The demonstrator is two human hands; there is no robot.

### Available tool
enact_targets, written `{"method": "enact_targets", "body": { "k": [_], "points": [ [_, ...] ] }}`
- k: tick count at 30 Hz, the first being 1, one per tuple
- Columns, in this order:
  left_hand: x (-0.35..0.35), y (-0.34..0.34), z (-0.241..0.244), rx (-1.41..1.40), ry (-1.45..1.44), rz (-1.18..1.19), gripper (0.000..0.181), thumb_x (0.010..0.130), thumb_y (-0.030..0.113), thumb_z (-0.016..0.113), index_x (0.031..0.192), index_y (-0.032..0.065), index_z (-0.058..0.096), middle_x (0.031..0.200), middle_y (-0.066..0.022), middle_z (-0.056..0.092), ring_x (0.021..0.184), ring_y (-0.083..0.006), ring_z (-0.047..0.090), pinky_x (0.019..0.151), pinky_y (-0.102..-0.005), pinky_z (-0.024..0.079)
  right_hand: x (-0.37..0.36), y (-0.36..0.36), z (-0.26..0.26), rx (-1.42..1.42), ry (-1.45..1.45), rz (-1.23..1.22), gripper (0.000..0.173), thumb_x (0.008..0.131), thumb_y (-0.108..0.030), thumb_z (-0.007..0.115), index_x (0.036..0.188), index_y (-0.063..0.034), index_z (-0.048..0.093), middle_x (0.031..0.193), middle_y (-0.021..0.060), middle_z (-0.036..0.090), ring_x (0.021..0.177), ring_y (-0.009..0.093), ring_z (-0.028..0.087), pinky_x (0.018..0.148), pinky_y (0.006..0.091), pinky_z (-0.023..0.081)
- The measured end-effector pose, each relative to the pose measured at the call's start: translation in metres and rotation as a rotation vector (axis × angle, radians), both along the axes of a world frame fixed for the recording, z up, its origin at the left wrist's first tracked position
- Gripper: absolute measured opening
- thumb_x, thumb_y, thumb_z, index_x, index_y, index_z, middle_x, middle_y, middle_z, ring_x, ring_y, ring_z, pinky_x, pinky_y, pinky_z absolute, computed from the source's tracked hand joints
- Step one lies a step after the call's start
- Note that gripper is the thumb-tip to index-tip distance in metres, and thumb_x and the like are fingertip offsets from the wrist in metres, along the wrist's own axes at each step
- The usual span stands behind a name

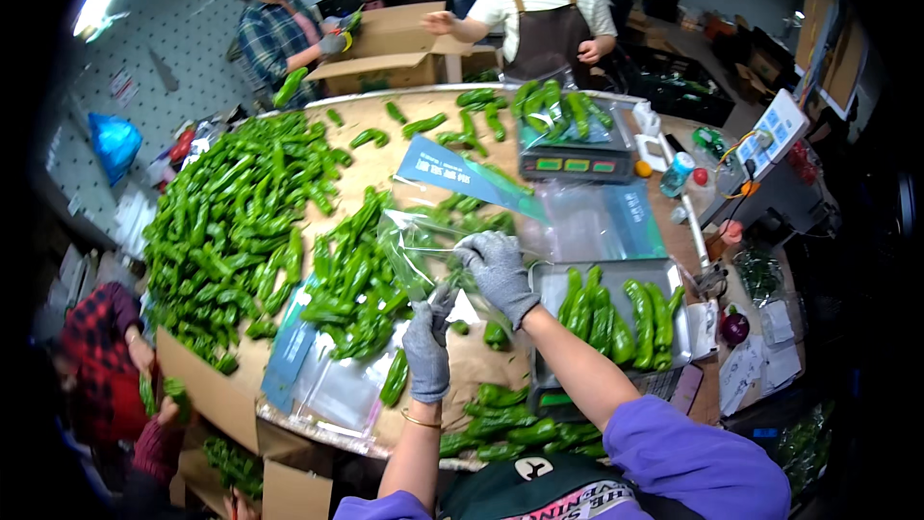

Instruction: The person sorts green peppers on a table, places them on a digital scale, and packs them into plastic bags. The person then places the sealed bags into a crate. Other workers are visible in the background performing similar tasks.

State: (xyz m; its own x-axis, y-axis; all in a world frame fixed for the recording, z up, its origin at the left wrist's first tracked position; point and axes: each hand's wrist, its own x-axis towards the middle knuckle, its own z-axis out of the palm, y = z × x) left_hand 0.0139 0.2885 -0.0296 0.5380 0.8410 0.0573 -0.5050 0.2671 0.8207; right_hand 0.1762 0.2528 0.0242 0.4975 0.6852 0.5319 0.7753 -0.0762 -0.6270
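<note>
Both of my hands wear grey knit gloves and hold a clear plastic bag point(422, 242) with a blue-green printed band over the middle of the table. My right hand point(498, 274) pinches the bag's edge. My left hand point(427, 347) grips its near side, thumb and fingers together. Green peppers point(354, 282) lie heaped just left of the bag, and others show through the film. Right of my right hand, a metal tray point(680, 318) holds long green peppers point(599, 318) in rows. Beyond it lie flat printed bags point(599, 217).
A large pepper pile point(224, 231) covers the table's left. A digital scale point(574, 162) bears a filled bag point(552, 112). Peppers point(505, 426) lie along the near edge. Cardboard boxes point(382, 68) stand at the far and near-left edges. Several people stand around; a bottle point(676, 175) is at right.
</note>
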Motion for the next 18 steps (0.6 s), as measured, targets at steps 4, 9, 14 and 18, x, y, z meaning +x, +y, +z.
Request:
{"method": "enact_targets", "body": {
  "k": [4, 9, 14, 18],
  "points": [
    [-0.102, -0.031, -0.012, -0.251, 0.416, 0.200, 0.032, 0.092, 0.014, 0.055, 0.118, -0.0040, 0.049, 0.109, -0.0129, 0.057, 0.092, -0.0188, 0.058, 0.084, -0.0306, 0.048, -0.055, -0.012, -0.022, 0.053, -0.234, -0.043, 0.008, 0.081, -0.020, 0.061, 0.085, -0.0137, 0.061, 0.081, 0.0046, 0.058, 0.081, 0.025, 0.054, 0.078, 0.0390, 0.037],
    [-0.111, -0.076, 0.093, 1.238, 1.298, 0.378, 0.061, 0.082, 0.021, 0.065, 0.137, 0.0072, 0.042, 0.145, -0.0189, 0.033, 0.136, -0.0326, 0.026, 0.112, -0.0485, 0.016, -0.102, -0.041, -0.060, 0.081, -0.412, 0.122, 0.010, 0.075, -0.016, 0.061, 0.085, -0.0168, 0.061, 0.082, 0.0021, 0.057, 0.082, 0.022, 0.054, 0.079, 0.0375, 0.037],
    [-0.125, 0.009, 0.016, 1.404, 1.336, 0.310, 0.027, 0.076, 0.009, 0.057, 0.102, 0.0090, 0.061, 0.122, -0.0151, 0.056, 0.108, -0.0339, 0.052, 0.101, -0.0496, 0.031, -0.107, -0.076, -0.066, 0.033, -0.466, 0.052, 0.015, 0.074, -0.017, 0.058, 0.089, -0.0167, 0.060, 0.085, 0.0032, 0.055, 0.085, 0.021, 0.053, 0.080, 0.0379, 0.039],
    [-0.134, -0.027, 0.021, 1.317, 1.162, 0.264, 0.034, 0.079, 0.002, 0.052, 0.110, 0.0124, 0.060, 0.121, -0.0098, 0.058, 0.078, -0.0326, 0.064, 0.064, -0.0404, 0.051, -0.155, -0.123, -0.063, -0.208, -0.477, 0.188, 0.017, 0.083, -0.012, 0.054, 0.096, -0.0036, 0.059, 0.100, 0.0130, 0.056, 0.085, 0.027, 0.056, 0.081, 0.0390, 0.044]
  ]
}}
